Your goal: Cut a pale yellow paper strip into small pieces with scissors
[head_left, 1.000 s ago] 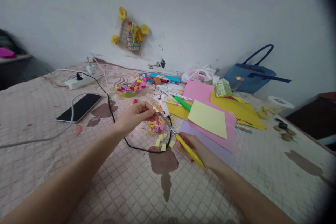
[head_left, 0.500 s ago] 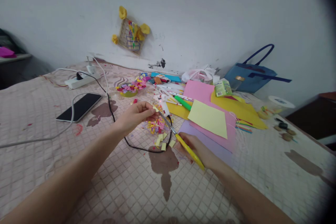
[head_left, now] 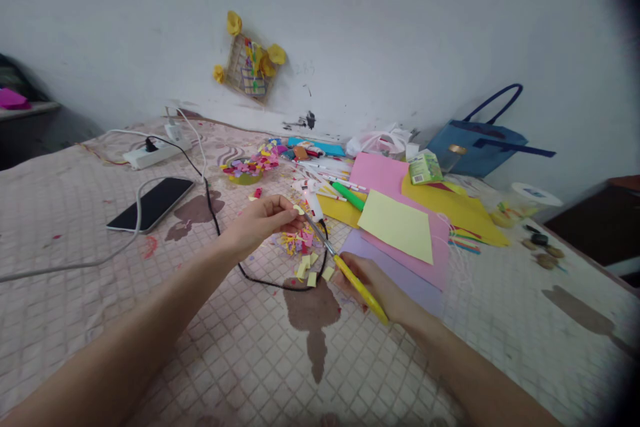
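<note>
Between the thumb and fingers of my left hand is a small pale yellow piece of paper. My right hand is closed around the yellow handles of a pair of scissors. The blades point up and to the left, their tips at the paper piece; whether they are parted cannot be made out. Below the blades lie several small pale yellow paper squares. A heap of pink and yellow paper bits sits just behind them, partly hidden by my left hand.
A white glue gun stands behind the blades, its black cord looping across the cloth. To the right are a pale yellow sheet and pink sheets. A phone and power strip lie left. A bowl of coloured pieces stands farther back.
The paper piece in my left hand has shifted slightly to the right and tilted at the scissor tips. My right hand and the scissors have hardly moved.
</note>
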Demonstrator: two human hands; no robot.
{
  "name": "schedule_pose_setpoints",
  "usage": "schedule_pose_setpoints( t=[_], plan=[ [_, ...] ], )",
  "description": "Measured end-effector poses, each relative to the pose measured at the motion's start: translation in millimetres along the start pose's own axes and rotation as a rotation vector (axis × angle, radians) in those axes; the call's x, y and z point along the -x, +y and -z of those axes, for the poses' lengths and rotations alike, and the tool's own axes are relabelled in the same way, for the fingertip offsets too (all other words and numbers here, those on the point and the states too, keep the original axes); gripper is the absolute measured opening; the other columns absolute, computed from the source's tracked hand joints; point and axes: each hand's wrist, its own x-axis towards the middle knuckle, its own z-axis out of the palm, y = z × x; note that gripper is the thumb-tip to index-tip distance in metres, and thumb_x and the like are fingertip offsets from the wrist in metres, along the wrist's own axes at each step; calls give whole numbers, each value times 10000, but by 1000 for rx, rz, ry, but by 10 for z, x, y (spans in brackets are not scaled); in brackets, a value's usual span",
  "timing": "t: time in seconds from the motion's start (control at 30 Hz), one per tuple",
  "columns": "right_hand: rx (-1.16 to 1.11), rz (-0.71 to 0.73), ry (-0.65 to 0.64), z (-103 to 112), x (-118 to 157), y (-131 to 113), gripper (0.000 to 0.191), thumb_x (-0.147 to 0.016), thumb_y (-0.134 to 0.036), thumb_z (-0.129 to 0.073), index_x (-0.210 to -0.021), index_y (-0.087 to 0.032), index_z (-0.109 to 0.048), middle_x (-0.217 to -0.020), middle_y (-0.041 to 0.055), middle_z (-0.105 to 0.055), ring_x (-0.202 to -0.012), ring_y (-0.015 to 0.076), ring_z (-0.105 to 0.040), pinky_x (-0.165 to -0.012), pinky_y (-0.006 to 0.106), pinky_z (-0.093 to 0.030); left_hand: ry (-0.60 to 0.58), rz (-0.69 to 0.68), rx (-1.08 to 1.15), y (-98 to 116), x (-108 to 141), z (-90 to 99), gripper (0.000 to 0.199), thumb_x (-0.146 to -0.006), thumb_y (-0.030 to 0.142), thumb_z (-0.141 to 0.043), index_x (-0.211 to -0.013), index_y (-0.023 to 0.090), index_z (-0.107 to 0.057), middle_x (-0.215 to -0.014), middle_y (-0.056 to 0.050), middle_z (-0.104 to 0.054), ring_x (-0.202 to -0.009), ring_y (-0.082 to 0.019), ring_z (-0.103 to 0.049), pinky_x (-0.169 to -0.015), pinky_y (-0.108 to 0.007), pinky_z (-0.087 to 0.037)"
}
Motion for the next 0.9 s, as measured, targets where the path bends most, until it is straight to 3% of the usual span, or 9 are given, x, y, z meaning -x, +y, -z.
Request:
schedule_pose_setpoints(
  t=[0.2,0.43,0.6,0.9],
  plan=[
    [-50,-34,11,-13,7,2,276,-796,-427,-454,-654,-199,-389,-494,-65,-360,-406,61,-329,-345,170,-297,-2,-12,4,-3,0,3,197,-713,267,-687,-741,141,-539,-756,-42,-691,-688,-122,-650,-691,-261,-500],
    [-98,-82,-65,-21,31,91,331,-754,-513,-514,-744,-195,-422,-590,-71,-364,-393,44,-326,-320,168,-358,-2,3,9,4,1,-5,213,-699,270,-699,-726,138,-534,-748,-44,-695,-686,-124,-655,-704,-264,-504],
    [-88,-67,-53,-16,31,54,335,-791,-512,-448,-682,-201,-388,-522,-75,-346,-379,49,-307,-317,166,-321,7,11,23,5,0,-12,221,-689,272,-707,-725,137,-536,-736,-38,-694,-674,-122,-654,-695,-259,-505],
    [-39,-34,9,-31,30,-63,246,-765,-393,-475,-637,-202,-387,-457,-71,-364,-403,58,-313,-346,167,-285,2,24,2,-9,-12,-2,203,-700,262,-694,-720,138,-535,-738,-43,-691,-680,-130,-654,-690,-272,-506]
  ],
)
